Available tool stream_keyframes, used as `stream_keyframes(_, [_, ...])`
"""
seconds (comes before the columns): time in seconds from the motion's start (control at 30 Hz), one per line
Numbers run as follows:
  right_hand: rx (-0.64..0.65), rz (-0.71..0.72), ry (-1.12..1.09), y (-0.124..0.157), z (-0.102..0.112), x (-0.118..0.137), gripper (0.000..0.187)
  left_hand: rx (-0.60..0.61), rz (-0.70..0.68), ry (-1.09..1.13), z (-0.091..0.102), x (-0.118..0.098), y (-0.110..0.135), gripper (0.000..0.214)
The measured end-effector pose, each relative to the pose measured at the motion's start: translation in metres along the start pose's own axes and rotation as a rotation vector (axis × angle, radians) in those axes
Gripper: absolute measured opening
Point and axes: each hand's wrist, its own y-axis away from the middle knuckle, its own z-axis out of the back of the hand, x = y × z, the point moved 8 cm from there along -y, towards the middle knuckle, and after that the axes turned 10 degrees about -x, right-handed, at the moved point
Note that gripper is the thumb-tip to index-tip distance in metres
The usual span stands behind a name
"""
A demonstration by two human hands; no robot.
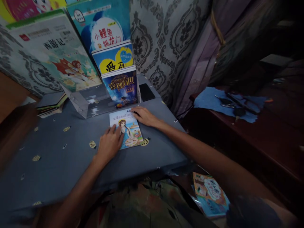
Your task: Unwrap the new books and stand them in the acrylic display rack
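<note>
Head view: a small book (129,133) is seen lying face up on a grey-blue tablecloth (71,167), just on the near side of a clear stand (83,104), by its right end; a figure with long braids is shown on the cover. The left edge of the cover is overlaid by the left hand (110,139), palm down, fingers extended and slightly spread, nothing gripped. The book's far right corner is touched by the right hand (143,115), fingers bent; whether the corner is pinched cannot be told. In the stand, a dark blue book (123,90) is held foremost, with a blue-and-yellow book (101,61) and a teal book (106,23) behind it; a green-edged book (68,57) is propped to the left. A black flat object (146,91) is noted right of the stand, and a stack (51,103) to its left. Far right, a blue cloth (206,98) is spread over a dark red surface (268,152), small items laid upon it. Near right, below table level, an orange-and-blue book (210,193) is seen.
</note>
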Motion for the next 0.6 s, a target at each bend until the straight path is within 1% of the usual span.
stream_keyframes(0.07, [0.000,0.008,0.029,-0.002,-0.001,-0.002,0.031,0.021,-0.007,-0.061,0.005,-0.009,-0.001,0.039])
stream_keyframes(0.13, [0.005,0.010,0.058,0.000,-0.002,-0.002,0.032,0.016,-0.053,-0.086,0.009,-0.017,-0.002,0.035])
stream_keyframes(0.23, [0.017,0.003,0.093,0.005,-0.002,0.002,0.035,-0.016,-0.234,0.020,0.011,-0.040,0.001,0.029])
stream_keyframes(0.3, [0.024,-0.007,0.104,0.007,-0.001,0.004,0.036,-0.054,-0.353,0.129,0.010,-0.055,0.005,0.031])
stream_keyframes(0.33, [0.027,-0.011,0.108,0.007,-0.001,0.005,0.037,-0.079,-0.389,0.162,0.008,-0.060,0.007,0.033])
stream_keyframes(0.43, [0.028,-0.024,0.120,0.010,0.000,0.007,0.036,-0.158,-0.441,0.188,0.002,-0.064,0.010,0.038])
stream_keyframes(0.6, [0.020,-0.029,0.082,0.024,0.006,0.016,0.034,-0.230,-0.526,0.186,-0.005,-0.066,0.015,0.034])
